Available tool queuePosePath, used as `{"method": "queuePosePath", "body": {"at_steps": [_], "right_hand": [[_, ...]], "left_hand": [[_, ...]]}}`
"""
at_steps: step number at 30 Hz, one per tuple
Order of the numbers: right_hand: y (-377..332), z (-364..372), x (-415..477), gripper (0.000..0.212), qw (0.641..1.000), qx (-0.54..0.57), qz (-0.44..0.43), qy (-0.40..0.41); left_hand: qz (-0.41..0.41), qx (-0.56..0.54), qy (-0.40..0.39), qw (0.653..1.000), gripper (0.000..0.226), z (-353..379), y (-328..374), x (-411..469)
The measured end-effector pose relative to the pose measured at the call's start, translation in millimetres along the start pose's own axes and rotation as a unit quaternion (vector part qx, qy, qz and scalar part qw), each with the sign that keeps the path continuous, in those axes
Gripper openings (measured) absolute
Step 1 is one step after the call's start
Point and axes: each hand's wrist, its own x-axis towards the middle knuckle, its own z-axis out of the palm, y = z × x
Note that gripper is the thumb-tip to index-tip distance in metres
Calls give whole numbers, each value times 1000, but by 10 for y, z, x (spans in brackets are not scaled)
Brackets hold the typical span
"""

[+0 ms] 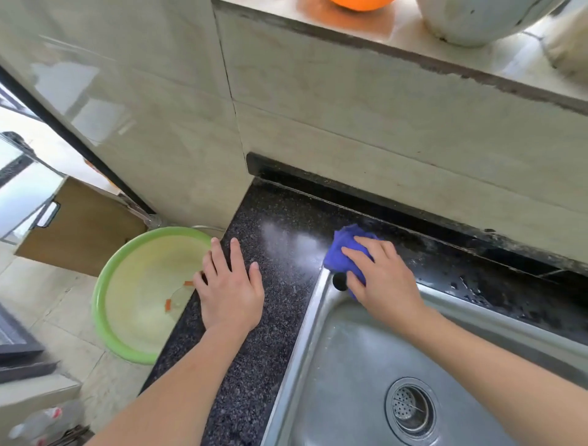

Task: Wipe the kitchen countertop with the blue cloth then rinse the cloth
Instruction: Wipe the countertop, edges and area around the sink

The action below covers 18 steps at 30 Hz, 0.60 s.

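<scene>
Dark speckled granite countertop (pixel 270 334), tiled wall behind, stainless sink (pixel 307 318) set in at right. Left hand (pixel 230 293) flat on countertop near left edge, fingers spread and straight, holding nothing. Right hand (pixel 385 283) pressing bunched blue cloth (pixel 345 242), fingers laid over top, not wrapped round. Cloth sits at sink's back-left corner, half on granite, half over rim. Pale wet smear (pixel 286 242) just left of cloth. Drain strainer (pixel 410 406) in sink bottom. Green basin (pixel 101 286) on floor, left of counter. Orange object (pixel 359 3) on ledge above.
</scene>
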Motion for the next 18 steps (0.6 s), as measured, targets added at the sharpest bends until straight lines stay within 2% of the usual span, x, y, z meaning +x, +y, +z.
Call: {"method": "queuePosePath", "body": {"at_steps": [3,5,7,9,11,16,18], "right_hand": [[311,-378,-190,35,993,-32,104,-50],[325,-508,-33,34,988,-17,146,-37],[63,-438,186,39,996,-13,93,11],[-276,-177,359,47,1000,6,7,-16],[-415,99,371,50,999,9,-29,-19],[209,146,-273,45,997,1,34,76],[560,5,-635,46,994,-34,78,62]], "left_hand": [[-1,1,-5,1000,64,-8,12,3],[-1,1,-1,1000,64,-3,10,14],[0,1,-5,1000,64,0,11,11],[-2,-2,5,1000,63,5,18,15],[0,-6,13,1000,62,9,29,16],[8,0,7,1000,61,31,-2,12],[5,-5,5,1000,63,24,9,3]]}}
